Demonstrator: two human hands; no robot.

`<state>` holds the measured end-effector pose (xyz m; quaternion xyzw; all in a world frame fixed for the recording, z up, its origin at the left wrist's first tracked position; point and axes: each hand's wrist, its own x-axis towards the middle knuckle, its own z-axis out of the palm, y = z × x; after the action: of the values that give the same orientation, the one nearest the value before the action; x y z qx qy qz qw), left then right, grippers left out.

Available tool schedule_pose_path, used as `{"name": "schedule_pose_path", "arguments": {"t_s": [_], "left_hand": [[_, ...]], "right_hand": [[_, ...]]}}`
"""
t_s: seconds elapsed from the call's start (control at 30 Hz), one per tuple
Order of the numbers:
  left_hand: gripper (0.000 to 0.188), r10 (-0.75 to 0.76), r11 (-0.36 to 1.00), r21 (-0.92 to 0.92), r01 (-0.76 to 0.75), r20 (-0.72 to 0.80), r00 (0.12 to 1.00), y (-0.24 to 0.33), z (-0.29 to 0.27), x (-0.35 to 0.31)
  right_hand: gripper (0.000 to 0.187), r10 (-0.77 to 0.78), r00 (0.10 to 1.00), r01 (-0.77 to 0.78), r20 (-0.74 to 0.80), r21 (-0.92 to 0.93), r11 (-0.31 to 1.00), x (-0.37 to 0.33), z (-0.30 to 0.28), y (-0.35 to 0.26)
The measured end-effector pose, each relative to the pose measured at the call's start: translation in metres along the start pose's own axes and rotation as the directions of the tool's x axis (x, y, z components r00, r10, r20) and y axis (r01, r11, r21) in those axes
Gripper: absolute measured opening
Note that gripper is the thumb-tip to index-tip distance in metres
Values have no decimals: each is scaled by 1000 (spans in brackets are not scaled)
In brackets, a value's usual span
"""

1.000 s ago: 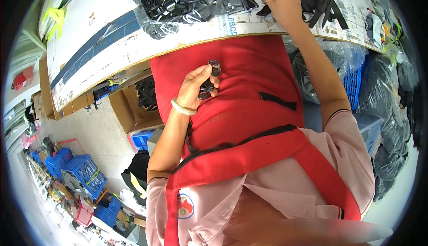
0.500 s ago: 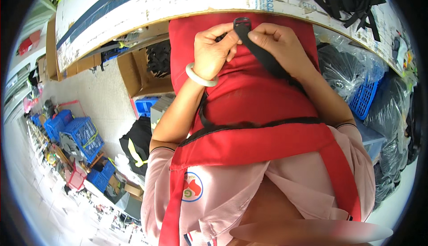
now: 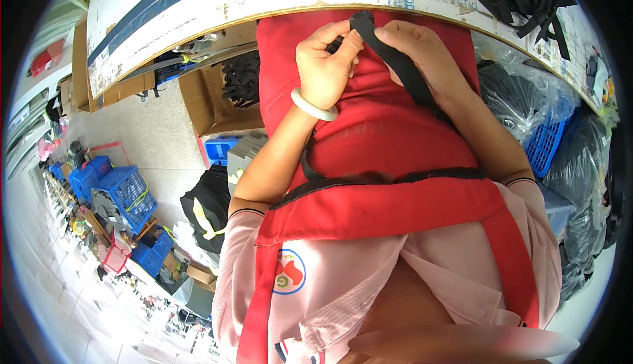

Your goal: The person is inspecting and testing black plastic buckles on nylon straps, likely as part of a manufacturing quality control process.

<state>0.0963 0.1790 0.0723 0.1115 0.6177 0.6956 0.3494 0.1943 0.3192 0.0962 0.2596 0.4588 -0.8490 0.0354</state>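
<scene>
Strap [image 3: 403,67], black, one: stretched between the hands over the red apron [image 3: 389,146], near side of the table [image 3: 191,14]. Left hand [image 3: 326,64]: pinching the strap's far end, a dark piece partly hidden in its fingers. Right hand [image 3: 425,54]: grasping the strap's length, thumb to the right. Hazard, judged: a slack left pinch could let the end slip; uneven right-hand pull could twist it.
</scene>
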Motion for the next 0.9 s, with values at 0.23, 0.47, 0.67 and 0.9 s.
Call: {"name": "schedule_pose_path", "arguments": {"t_s": [0.23,0.47,0.67,0.9], "left_hand": [[14,234,961,154,-230,-9,972,-11,-4,7],[15,506,752,423,-506,122,854,-16,-3,6],[13,83,997,-12,-83,9,997,-11,-6,2],[14,303,921,242,-303,42,952,-20,-13,7]], "right_hand": [[21,35,999,-35,1,26,999,1,1,2],[21,-56,998,58,-37,48,997,12,-4,8],[18,0,1000,-1,17,54,999,4,0,7],[16,-33,999,33,5,60,998,6,-1,10]]}}
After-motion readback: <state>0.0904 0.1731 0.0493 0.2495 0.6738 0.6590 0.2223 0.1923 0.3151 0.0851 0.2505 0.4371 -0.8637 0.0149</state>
